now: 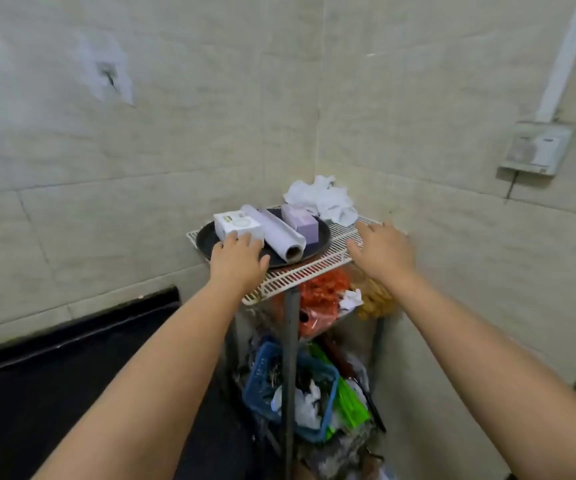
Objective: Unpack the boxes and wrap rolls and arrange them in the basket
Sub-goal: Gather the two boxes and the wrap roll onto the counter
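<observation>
A round black tray [207, 237] lies on a white wire shelf [317, 265] in the room's corner. On the tray, from left to right, are a white box [236, 223], a wrap roll [276, 233] and a purple box [300, 220]. My left hand [236, 263] rests at the tray's near rim, fingers against the white box; whether it grips the box I cannot tell. My right hand [382, 249] hovers over the right part of the shelf, fingers spread, holding nothing. A blue basket [262, 382] stands on a lower level.
Crumpled white plastic [324, 197] lies at the shelf's back corner. Below the shelf are red bags [321, 299], a yellowish bundle [375, 299] and green items [349, 400]. Tiled walls close in behind and to the right. A socket box [536, 148] hangs on the right wall.
</observation>
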Demonstrator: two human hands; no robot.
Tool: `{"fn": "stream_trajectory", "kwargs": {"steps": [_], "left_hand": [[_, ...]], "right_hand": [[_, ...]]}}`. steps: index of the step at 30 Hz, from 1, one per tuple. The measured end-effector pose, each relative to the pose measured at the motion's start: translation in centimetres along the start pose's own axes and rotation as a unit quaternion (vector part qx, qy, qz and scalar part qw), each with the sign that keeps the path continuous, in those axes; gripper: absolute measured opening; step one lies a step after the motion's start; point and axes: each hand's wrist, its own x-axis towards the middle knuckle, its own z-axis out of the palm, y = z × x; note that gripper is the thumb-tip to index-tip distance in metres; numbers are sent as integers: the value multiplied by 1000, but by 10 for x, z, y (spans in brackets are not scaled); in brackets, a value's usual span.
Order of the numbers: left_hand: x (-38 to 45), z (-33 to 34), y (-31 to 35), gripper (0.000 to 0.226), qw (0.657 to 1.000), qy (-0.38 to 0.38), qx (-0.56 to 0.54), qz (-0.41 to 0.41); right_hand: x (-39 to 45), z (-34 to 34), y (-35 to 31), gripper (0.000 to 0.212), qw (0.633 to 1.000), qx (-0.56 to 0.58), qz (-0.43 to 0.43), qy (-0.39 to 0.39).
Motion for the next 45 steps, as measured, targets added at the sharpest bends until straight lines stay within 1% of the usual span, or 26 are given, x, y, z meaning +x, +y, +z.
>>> {"fn": "stream_trajectory", "kwargs": {"steps": [3, 5, 8, 10, 13, 16, 18, 20, 23, 26, 28, 31, 34, 36, 38, 41, 43, 45], "left_hand": [[41, 18, -4, 44, 999, -26, 4, -40], [69, 27, -12, 45, 996, -53, 12, -66], [110, 37, -22, 45, 987, -87, 2, -134], [133, 44, -25, 48, 976, -115, -40, -179], [161, 52, -26, 62, 957, -148, -92, -233], [187, 63, -26, 78, 937, -172, -121, -278], [194, 67, -26, 86, 929, -178, -123, -302], [203, 76, -20, 95, 921, -181, -94, -331], [208, 84, -14, 93, 909, -178, -81, -369], [208, 87, -13, 91, 889, -198, -115, -396], [205, 88, -14, 86, 883, -171, -140, -415], [197, 86, -14, 78, 869, -110, -183, -446], [184, 73, -23, 73, 846, -17, -229, -482], [169, 59, -29, 72, 837, 49, -230, -495], [146, 42, -34, 73, 834, 99, -208, -501], [97, 16, -54, 72, 831, 161, -145, -512], [52, -1, -75, 70, 825, 191, -90, -524], [-2, -15, -101, 68, 809, 204, -47, -549]], "right_hand": [[53, 26, 6, 43, 999, 25, -15, -17], [89, 46, 1, 40, 997, 52, -16, -49], [141, 75, -9, 38, 988, 109, -8, -112], [170, 95, -15, 38, 977, 138, -2, -163], [210, 118, -29, 47, 965, 151, -5, -216], [244, 142, -41, 61, 955, 128, -12, -268], [252, 151, -46, 65, 956, 102, -24, -274], [264, 162, -44, 65, 958, 85, -38, -270], [272, 171, -41, 64, 958, 94, -52, -266], [277, 177, -35, 61, 953, 132, -53, -266], [280, 176, -31, 62, 951, 166, -54, -255], [285, 160, -29, 63, 954, 204, -63, -211], [285, 134, -44, 63, 955, 224, -122, -151], [278, 114, -63, 63, 946, 251, -166, -123], [263, 95, -88, 62, 932, 277, -207, -109], [227, 74, -139, 63, 907, 308, -261, -120], [193, 63, -179, 64, 889, 325, -294, -134], [153, 54, -223, 63, 871, 333, -328, -150]]}}
